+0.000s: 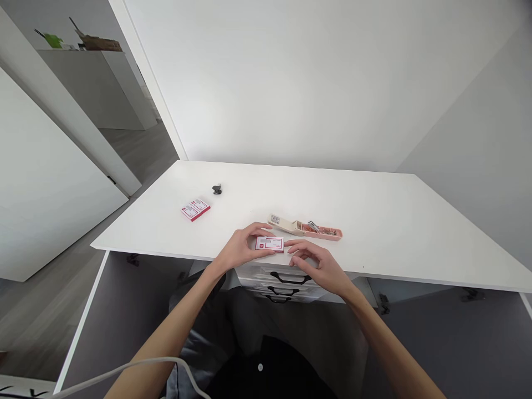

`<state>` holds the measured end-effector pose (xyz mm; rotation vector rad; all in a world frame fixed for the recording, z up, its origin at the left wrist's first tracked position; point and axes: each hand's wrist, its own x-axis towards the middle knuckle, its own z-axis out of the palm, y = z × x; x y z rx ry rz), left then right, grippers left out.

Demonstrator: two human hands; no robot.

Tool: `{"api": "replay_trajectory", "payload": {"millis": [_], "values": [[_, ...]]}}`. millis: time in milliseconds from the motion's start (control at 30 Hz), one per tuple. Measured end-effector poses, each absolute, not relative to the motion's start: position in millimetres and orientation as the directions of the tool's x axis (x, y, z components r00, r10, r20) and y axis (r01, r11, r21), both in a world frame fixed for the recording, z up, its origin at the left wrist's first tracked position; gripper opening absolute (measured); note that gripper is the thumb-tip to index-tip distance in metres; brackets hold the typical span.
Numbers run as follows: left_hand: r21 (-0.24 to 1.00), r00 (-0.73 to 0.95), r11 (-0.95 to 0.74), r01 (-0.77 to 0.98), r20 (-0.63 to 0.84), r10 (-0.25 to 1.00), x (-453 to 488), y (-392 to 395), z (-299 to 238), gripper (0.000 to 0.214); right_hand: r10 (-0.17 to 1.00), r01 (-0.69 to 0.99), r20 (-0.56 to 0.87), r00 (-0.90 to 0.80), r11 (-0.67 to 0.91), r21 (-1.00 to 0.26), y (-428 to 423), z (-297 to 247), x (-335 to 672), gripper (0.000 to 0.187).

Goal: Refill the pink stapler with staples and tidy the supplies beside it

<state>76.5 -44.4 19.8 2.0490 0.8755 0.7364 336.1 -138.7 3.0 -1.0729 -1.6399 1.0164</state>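
A small white box with red print (269,244) lies near the front edge of the white table (386,221). My left hand (244,246) grips its left end, thumb along the near side and fingers along the far side. Beside the box's right end is my right hand (313,263), its fingers loosely bent and apart; the index fingertip is at the box's corner, and I cannot tell if it touches. Just beyond the hands lies a long open case with a cream lid (282,223) and a pink tray (332,234) containing small metal pieces.
More white-and-red boxes (195,209) lie side by side at the left of the table. A small black clip (216,189) is behind them. Drawers with black handles (291,277) stand below the front edge. A white cable (162,360) crosses the lower left.
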Motion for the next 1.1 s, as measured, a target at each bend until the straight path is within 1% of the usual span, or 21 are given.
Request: {"api": "replay_trajectory", "payload": {"millis": [100, 200, 367, 467, 633, 700, 800, 900, 1100], "values": [[0.820, 0.601, -0.474, 0.319, 0.212, 0.771, 78.8, -44.3, 16.9, 0.056, 0.961, 0.248, 0.191, -0.202, 0.239, -0.939, -139.0, 4.9, 333.7, 0.027], [0.813, 0.601, -0.480, 0.331, 0.210, 0.771, 81.9, -44.8, 15.4, 0.060, 0.980, 0.275, 0.142, -0.138, 0.176, -0.945, -137.1, 2.2, 328.2, 0.031], [0.784, 0.596, -0.503, 0.364, 0.220, 0.772, 85.5, -46.5, 18.0, 0.058, 0.995, 0.198, 0.073, 0.063, 0.059, -0.978, -129.1, -3.4, 313.3, 0.046], [0.780, 0.599, -0.514, 0.358, 0.230, 0.767, 85.6, -46.8, 17.7, 0.054, 0.990, 0.190, 0.053, 0.132, 0.027, -0.981, -124.5, -4.8, 307.0, 0.053], [0.807, 0.576, -0.507, 0.303, 0.269, 0.772, 82.3, -47.1, 12.9, 0.055, 0.975, 0.171, 0.080, 0.206, 0.045, -0.984, -123.3, -7.7, 305.3, 0.055], [0.803, 0.548, -0.504, 0.318, 0.279, 0.789, 80.5, -47.9, 12.1, 0.050, 0.967, 0.159, 0.099, 0.233, 0.063, -0.985, -124.1, -8.9, 306.4, 0.055], [0.797, 0.498, -0.491, 0.350, 0.286, 0.819, 78.4, -48.6, 12.3, 0.042, 0.955, 0.146, 0.126, 0.270, 0.088, -0.985, -125.1, -9.8, 308.6, 0.050], [0.796, 0.465, -0.482, 0.366, 0.292, 0.836, 77.8, -47.6, 11.8, 0.040, 0.937, 0.135, 0.157, 0.313, 0.119, -0.984, -126.2, -9.9, 309.8, 0.044], [0.790, 0.456, -0.470, 0.394, 0.276, 0.846, 79.0, -45.1, 8.0, 0.036, 0.881, 0.238, 0.260, 0.394, 0.176, -0.955, -131.3, -14.4, 304.8, 0.034]]}}
